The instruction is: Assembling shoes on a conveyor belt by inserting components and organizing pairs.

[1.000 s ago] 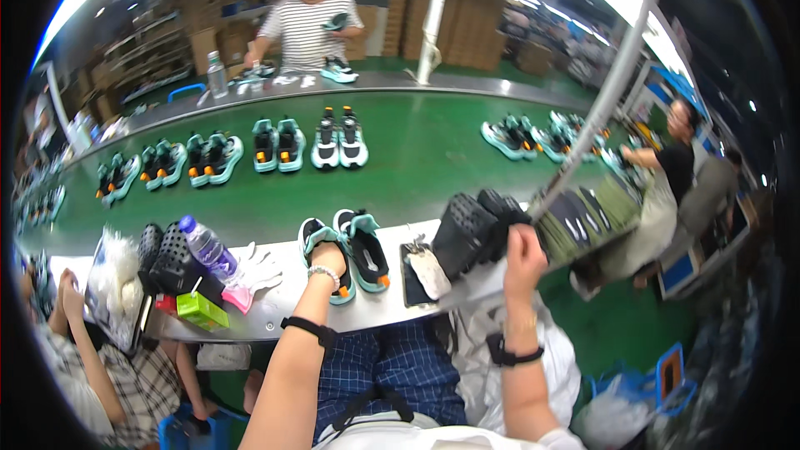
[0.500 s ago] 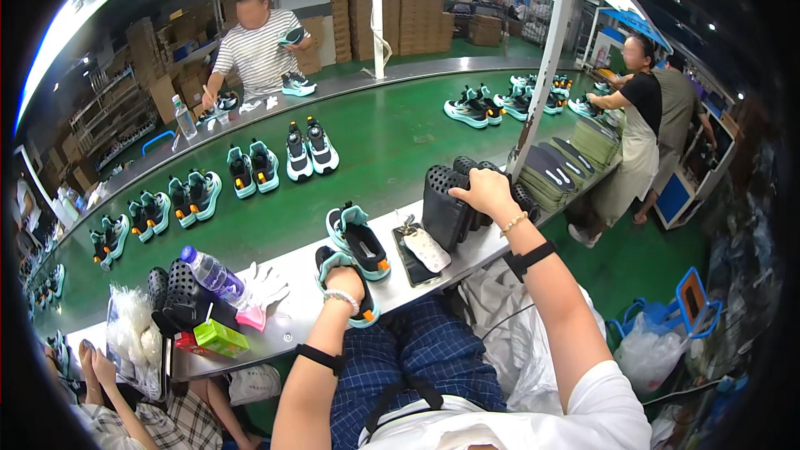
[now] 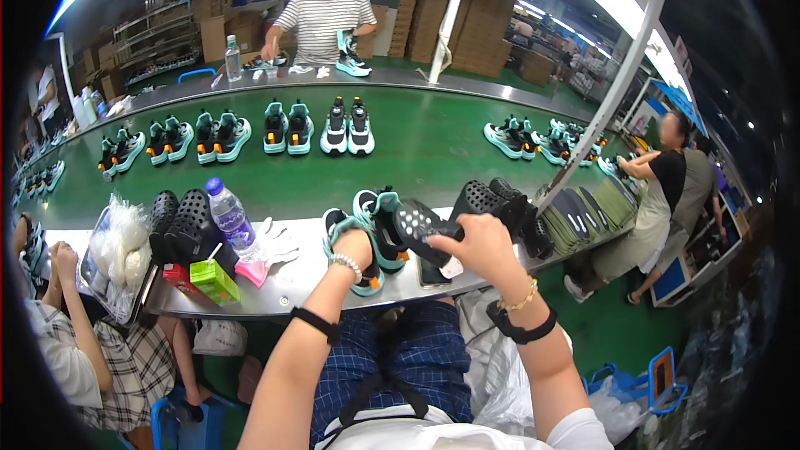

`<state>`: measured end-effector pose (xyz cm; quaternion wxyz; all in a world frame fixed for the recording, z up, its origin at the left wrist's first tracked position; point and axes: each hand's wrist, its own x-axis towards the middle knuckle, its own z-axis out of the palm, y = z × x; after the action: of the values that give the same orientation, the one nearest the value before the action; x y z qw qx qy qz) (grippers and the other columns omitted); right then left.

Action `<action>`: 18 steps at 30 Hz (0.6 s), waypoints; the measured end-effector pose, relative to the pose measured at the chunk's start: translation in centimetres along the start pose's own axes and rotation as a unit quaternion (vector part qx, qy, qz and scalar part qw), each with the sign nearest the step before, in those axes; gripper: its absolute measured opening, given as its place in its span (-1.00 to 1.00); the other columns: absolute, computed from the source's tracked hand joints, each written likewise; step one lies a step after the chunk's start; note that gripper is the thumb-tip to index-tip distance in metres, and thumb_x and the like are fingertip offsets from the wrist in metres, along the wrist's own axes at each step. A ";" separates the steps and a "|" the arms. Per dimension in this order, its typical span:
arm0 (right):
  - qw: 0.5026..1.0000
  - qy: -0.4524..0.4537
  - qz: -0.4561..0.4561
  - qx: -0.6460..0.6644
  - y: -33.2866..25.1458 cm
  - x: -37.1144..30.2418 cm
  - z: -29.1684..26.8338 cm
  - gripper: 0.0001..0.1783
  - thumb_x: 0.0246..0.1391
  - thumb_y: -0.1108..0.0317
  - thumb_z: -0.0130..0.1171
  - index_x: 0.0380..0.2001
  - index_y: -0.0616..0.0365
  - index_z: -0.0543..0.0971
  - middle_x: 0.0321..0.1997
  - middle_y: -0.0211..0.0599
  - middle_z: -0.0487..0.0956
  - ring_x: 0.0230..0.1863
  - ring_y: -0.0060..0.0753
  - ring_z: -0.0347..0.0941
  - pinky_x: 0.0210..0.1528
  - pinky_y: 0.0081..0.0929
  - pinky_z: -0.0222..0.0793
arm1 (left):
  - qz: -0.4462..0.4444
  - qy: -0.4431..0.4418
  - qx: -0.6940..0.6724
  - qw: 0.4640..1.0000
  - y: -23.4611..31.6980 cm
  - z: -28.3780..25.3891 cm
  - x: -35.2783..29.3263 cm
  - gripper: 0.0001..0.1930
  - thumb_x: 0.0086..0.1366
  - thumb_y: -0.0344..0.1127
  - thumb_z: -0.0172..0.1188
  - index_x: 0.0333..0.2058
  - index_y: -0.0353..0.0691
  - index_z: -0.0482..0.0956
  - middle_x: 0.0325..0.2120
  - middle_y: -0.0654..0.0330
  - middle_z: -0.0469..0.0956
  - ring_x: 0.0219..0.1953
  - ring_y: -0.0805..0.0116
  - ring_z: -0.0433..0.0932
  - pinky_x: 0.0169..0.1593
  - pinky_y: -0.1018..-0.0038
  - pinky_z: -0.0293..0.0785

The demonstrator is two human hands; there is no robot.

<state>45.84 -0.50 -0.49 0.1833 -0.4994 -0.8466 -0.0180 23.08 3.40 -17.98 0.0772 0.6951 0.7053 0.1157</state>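
Observation:
My left hand [image 3: 353, 245] reaches into the opening of a black and mint sneaker [image 3: 367, 285] on the metal ledge; its fingers are hidden inside. The matching sneaker [image 3: 388, 233] stands against it on the right. My right hand [image 3: 483, 243] grips a black clog-shaped piece with round holes [image 3: 422, 225], tilted in the air beside that second sneaker. More black perforated pieces [image 3: 482, 198] stand in a row just beyond my right hand. A dark phone [image 3: 433, 275] lies on the ledge below it, partly covered by a pale item.
Pairs of sneakers [image 3: 287, 129] stand along the green conveyor belt [image 3: 417, 133]. Left on the ledge are a purple-labelled bottle [image 3: 231, 215], a green drink carton [image 3: 214, 282], a white glove [image 3: 275, 246] and black clogs [image 3: 185, 227]. A white post [image 3: 612, 92] rises at right, by folded green cloths [image 3: 596, 217]. Co-workers sit or stand around.
My right hand has lifted a black perforated piece off the row and brought it left toward the sneakers. My left hand stays in its sneaker. The view has turned slightly.

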 end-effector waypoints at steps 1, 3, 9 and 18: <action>1.000 0.008 0.001 0.002 0.6 -0.3 1.4 -0.32 -0.13 -0.24 0.29 -0.64 0.32 0.58 -0.61 0.02 0.54 -0.49 0.04 0.52 -0.37 -0.19 0.44 | -0.003 -0.005 -0.059 0.998 0.2 -0.4 -1.0 -0.81 0.12 -0.42 0.06 -0.40 -0.34 0.65 -0.37 -0.13 0.63 -0.29 -0.02 0.65 -0.21 0.19 0.57; 1.000 0.009 -0.004 -0.001 1.3 -0.6 3.1 -0.31 -0.12 -0.23 0.29 -0.66 0.34 0.57 -0.61 0.02 0.54 -0.48 0.05 0.52 -0.37 -0.19 0.45 | -0.035 0.047 -0.089 0.994 1.0 -2.0 -3.7 -0.81 0.12 -0.44 0.05 -0.45 -0.35 0.65 -0.41 -0.16 0.63 -0.33 -0.05 0.65 -0.22 0.18 0.57; 0.999 -0.035 -0.009 0.018 -0.8 0.3 3.6 -0.30 -0.12 -0.23 0.30 -0.67 0.37 0.56 -0.60 0.05 0.53 -0.48 0.05 0.52 -0.36 -0.18 0.45 | -0.056 0.192 -0.098 0.975 2.0 -0.9 -3.9 -0.85 0.17 -0.42 0.06 -0.45 -0.35 0.58 -0.40 -0.06 0.59 -0.32 0.00 0.60 -0.23 0.24 0.55; 0.966 -0.232 0.003 0.115 -1.3 2.6 4.0 -0.36 -0.12 -0.15 0.34 -0.70 0.36 0.55 -0.76 -0.13 0.48 -0.69 -0.19 0.48 -0.53 -0.33 0.43 | -0.009 0.388 -0.356 0.850 -2.1 -1.2 -4.0 -0.41 0.11 -0.33 0.33 0.08 -0.39 0.32 0.03 -0.11 0.39 0.11 -0.05 0.37 0.19 0.24 0.30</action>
<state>42.47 1.91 -3.14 0.0378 -0.4676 -0.8609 0.1968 20.78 -0.64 -17.64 0.0410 0.5121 0.5947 0.6183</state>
